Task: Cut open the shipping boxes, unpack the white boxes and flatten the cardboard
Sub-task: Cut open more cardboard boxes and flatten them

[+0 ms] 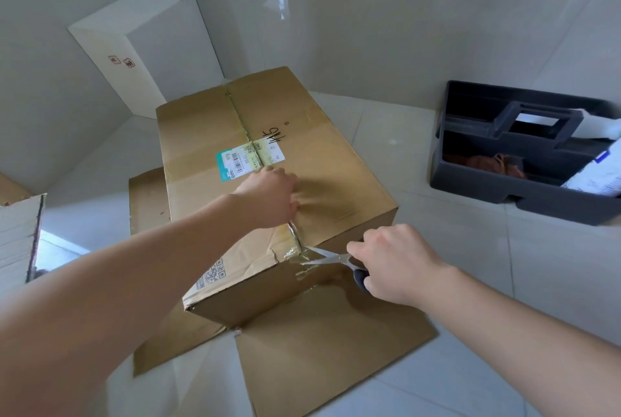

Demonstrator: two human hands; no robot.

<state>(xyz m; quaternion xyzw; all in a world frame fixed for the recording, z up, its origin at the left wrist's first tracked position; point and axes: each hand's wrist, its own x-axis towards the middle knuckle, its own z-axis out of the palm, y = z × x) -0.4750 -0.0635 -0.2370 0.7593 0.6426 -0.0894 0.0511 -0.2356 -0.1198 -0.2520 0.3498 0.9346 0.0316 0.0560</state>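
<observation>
The left hand point(268, 196) reaches forward with the arm stretched out from the near left, palm down on top of the brown shipping box point(265, 161), fingers spread fairly flat and pressing the cardboard just right of the taped centre seam; they curl round nothing. The right hand point(395, 263) comes in from the near right, its fingers curled tightly round the dark handles of one pair of scissors point(331, 260), whose blades stand open and point left into the torn, shiny tape at the box's near top edge. The shipping box sits in the middle of the pale tiled floor point(470, 282), still closed, with one printed shipping label point(248, 157) across the seam and a handwritten mark beside it; its near corner is crumpled. It rests on one flattened sheet of cardboard point(322, 349) that spreads out near and to the left. One tall white box point(148, 47) stands in the far left corner against the wall, well apart from the hands. At the near left edge, part of another opened carton point(20, 231) shows. One dark plastic tool caddy point(524, 154) with a centre handle sits to the right, holding items too unclear to name.
</observation>
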